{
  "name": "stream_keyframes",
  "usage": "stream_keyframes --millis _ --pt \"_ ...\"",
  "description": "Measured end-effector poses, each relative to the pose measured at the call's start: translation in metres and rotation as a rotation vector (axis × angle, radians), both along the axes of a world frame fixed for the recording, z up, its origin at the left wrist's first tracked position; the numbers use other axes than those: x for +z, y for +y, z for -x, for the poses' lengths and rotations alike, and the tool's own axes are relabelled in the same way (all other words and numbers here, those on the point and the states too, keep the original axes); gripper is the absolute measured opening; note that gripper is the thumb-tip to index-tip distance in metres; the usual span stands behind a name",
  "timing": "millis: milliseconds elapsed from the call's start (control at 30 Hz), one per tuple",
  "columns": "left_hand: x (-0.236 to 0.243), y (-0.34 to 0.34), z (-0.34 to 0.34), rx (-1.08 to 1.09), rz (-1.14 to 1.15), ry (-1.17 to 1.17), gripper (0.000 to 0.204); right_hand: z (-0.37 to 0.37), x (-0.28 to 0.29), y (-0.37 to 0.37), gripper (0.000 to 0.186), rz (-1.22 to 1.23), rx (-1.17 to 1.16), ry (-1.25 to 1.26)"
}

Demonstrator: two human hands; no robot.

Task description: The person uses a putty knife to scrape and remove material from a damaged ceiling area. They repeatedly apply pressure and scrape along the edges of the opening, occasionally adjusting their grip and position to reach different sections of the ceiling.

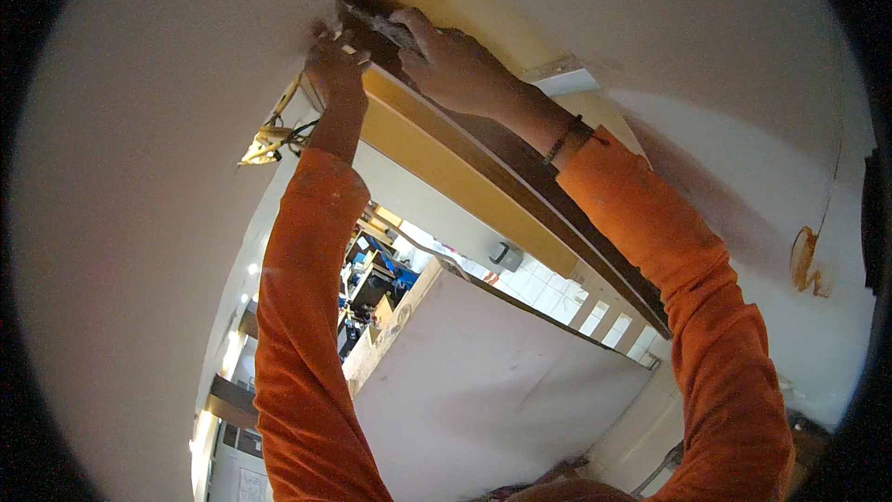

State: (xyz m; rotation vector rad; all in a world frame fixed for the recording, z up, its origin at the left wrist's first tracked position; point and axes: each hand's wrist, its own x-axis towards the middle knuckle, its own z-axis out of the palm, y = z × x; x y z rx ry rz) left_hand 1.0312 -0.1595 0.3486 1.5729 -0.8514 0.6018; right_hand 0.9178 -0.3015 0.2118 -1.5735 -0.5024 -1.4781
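Left hand (pixel 333 70): raised overhead, fingers curled shut against the upper end of the yellow door frame (pixel 437 144); what they pinch cannot be told.

Right hand (pixel 451 65): just beside the left, closed on a flat grey tool (pixel 386 30) whose tip lies between the two hands, pressed where frame meets white wall (pixel 139 177).

Loose yellow wires (pixel 269 141): hanging from the wall just below the left hand.

Orange sleeves (pixel 297 316): on both forearms.

Dark wristband (pixel 567 139): on the right wrist.

White door (pixel 492 381): open, well below both hands.
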Motion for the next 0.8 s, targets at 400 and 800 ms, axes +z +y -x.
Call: stream_keyframes --millis 400,800 --pt "-0.022 -0.011 0.033 -0.058 0.074 0.081 0.079 0.025 -0.020 -0.001 0.042 -0.012 0.045 -0.062" --pt "-0.038 0.007 0.029 -0.384 0.402 -0.040 0.082 0.044 -0.016 -0.013 0.044 0.068 0.047 0.025"
